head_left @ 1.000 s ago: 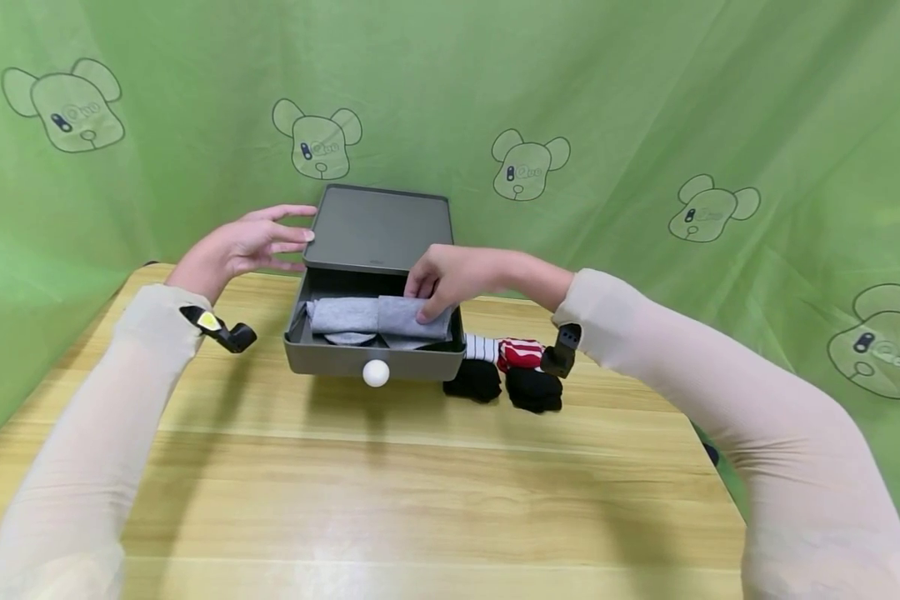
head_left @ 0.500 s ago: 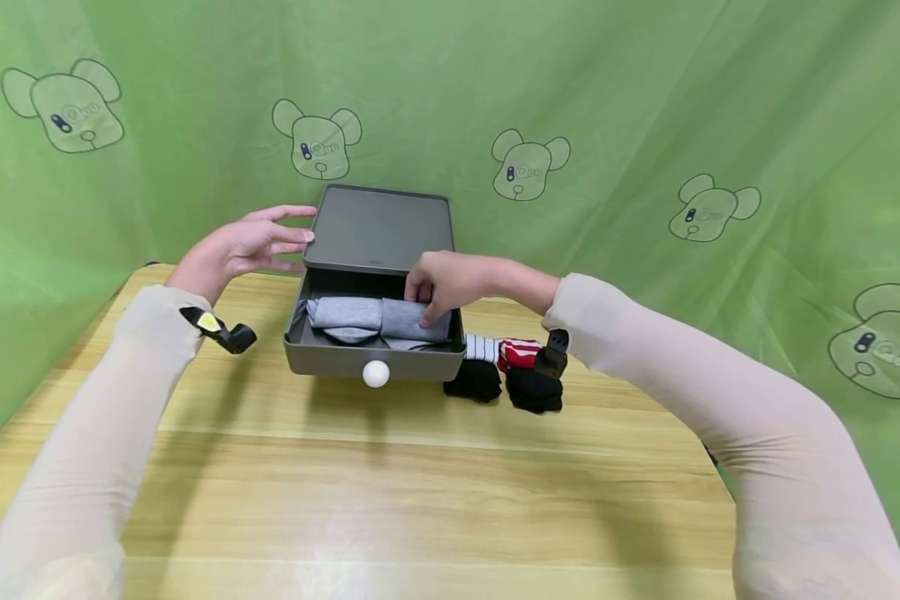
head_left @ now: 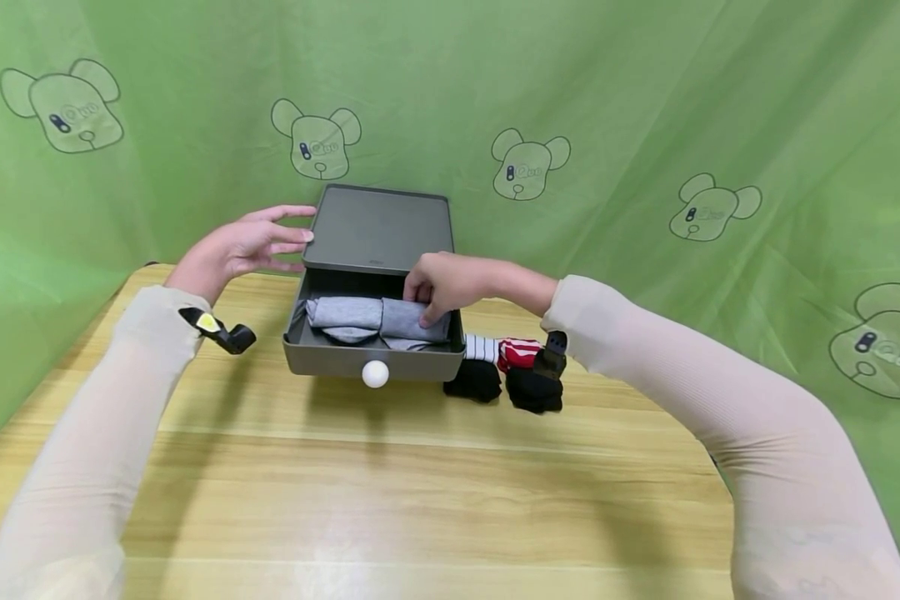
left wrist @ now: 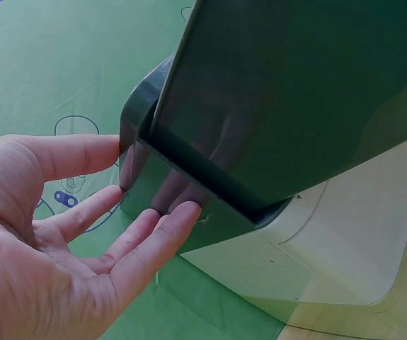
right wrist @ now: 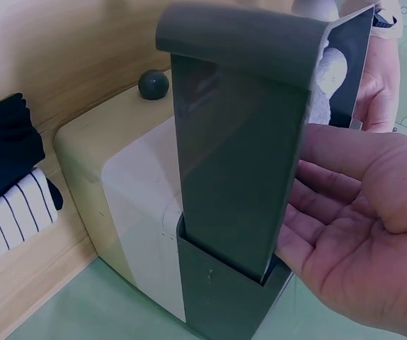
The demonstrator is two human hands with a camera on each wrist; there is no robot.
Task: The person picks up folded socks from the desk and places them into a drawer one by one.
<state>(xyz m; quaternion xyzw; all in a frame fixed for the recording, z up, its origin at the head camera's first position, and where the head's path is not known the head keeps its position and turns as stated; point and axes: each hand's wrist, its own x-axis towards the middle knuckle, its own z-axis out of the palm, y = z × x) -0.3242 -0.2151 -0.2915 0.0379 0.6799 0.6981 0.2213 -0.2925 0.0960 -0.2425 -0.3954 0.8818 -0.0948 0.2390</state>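
Observation:
A dark grey storage box (head_left: 378,229) stands at the back of the table, its drawer (head_left: 330,360) pulled out by a white round knob (head_left: 375,374). Inside lie two rolled light-grey cloth bundles side by side, a left bundle (head_left: 345,312) and a right bundle (head_left: 403,320). My right hand (head_left: 450,282) reaches over the drawer's right wall and pinches the right bundle, thumb in front and fingers behind, fingertips partly hidden. My left hand (head_left: 251,242) rests its spread fingertips on the box's left side; the left wrist view shows these fingers (left wrist: 153,251) nearly straight against it.
Right of the drawer lie folded cloth items on the wooden table (head_left: 435,492): a white striped one (head_left: 482,347), a red striped one (head_left: 519,352) and black ones (head_left: 474,381). A green curtain (head_left: 607,100) hangs close behind the box.
My right hand has lowered slightly into the drawer with the right grey bundle, which now sits flatter beside the left one. My left hand stays in place.

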